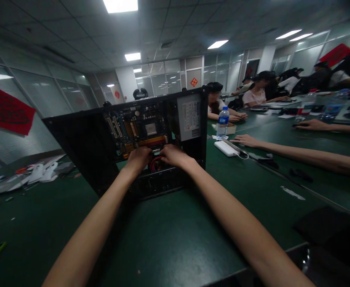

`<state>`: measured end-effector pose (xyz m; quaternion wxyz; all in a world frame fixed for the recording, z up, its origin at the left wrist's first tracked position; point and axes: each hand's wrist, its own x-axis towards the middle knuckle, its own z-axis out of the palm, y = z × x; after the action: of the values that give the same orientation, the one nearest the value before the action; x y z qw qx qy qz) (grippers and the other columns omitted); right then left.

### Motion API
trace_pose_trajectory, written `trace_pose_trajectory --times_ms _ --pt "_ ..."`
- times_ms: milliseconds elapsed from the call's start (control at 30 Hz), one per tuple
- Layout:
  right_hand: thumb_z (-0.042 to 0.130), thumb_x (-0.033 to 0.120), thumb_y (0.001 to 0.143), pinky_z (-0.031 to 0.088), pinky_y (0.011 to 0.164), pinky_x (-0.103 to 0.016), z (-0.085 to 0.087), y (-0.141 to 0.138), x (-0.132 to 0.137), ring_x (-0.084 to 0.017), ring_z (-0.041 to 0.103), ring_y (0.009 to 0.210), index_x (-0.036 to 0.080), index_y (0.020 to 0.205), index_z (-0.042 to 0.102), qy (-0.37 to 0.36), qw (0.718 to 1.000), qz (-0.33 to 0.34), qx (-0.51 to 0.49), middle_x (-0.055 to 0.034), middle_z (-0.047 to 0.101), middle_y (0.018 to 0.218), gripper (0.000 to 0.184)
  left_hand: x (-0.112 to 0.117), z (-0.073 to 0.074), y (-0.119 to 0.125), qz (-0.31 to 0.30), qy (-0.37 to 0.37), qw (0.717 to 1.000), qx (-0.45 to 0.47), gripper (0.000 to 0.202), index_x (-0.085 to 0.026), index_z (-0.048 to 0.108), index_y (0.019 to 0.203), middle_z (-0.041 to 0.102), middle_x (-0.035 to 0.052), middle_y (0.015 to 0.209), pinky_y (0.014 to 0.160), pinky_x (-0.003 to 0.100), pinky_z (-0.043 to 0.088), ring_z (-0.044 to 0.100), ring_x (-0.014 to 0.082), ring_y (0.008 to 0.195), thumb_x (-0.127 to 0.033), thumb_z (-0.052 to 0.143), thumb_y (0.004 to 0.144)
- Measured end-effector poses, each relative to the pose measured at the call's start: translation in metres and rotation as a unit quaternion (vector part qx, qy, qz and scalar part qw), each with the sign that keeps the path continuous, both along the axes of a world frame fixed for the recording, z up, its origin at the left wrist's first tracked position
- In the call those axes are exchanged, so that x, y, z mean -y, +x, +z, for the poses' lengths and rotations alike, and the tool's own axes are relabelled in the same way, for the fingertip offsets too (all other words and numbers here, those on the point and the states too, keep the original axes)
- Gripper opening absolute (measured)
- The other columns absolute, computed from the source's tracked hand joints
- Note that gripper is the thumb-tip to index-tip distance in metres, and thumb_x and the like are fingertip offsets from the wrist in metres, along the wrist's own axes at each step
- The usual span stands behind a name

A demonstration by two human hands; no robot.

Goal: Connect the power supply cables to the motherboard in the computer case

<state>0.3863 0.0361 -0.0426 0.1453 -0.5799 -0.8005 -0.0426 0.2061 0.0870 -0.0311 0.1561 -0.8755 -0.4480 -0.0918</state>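
Note:
An open black computer case (159,183) stands on the green table, its inside facing me. Within it I see a motherboard (141,119) with slots and a square chip area, and a silver power supply (190,117) with a label at the upper right. My left hand (139,157) reaches in at the board's lower edge, fingers curled and pressed together. Close beside it, my right hand (174,154) is also closed, with its fingertips turned inward. Red and black cables (156,163) hang just below and between both hands. What the fingertips pinch is hidden.
Right of the case are a water bottle (223,123), a white power bank (225,148) with a cable, and another person's hand (246,140) and forearm. Papers and scraps (43,171) lie at left. A dark bag-like item (333,231) sits at lower right. Several people sit farther back.

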Motion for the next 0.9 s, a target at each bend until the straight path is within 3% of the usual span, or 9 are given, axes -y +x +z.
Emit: trace_pose_trajectory --times_ms 167,400,900 --pt "0.059 0.026 0.095 0.045 0.082 -0.025 -0.002 0.001 0.000 -0.023 0.067 0.105 0.018 0.111 0.078 0.005 1.000 0.003 -0.015 -0.0129 0.072 0.115 0.026 -0.002 -0.004 -0.001 0.007 0.009 0.999 0.030 0.025 -0.021 0.068 0.115 0.074 0.0106 0.111 0.082 0.032 0.052 0.070 0.0271 0.104 -0.028 0.054 0.096" --pt "0.059 0.025 0.094 0.045 0.084 -0.025 -0.006 0.001 -0.006 -0.023 0.066 0.105 0.017 0.108 0.079 0.014 1.000 0.013 -0.011 -0.0129 0.073 0.110 0.025 -0.001 -0.006 -0.002 -0.004 0.006 1.000 0.026 0.025 -0.020 0.072 0.111 0.073 0.0097 0.116 0.090 0.030 0.050 0.068 0.0236 0.109 -0.024 0.053 0.096" --pt "0.061 0.026 0.093 0.045 0.083 -0.024 -0.011 0.002 -0.010 -0.023 0.067 0.103 0.018 0.110 0.078 0.021 1.000 0.011 -0.013 -0.0130 0.072 0.111 0.025 0.000 -0.004 -0.002 0.009 0.002 1.000 0.025 0.026 -0.021 0.075 0.110 0.074 0.0106 0.113 0.086 0.032 0.052 0.069 0.0261 0.108 -0.024 0.053 0.095"
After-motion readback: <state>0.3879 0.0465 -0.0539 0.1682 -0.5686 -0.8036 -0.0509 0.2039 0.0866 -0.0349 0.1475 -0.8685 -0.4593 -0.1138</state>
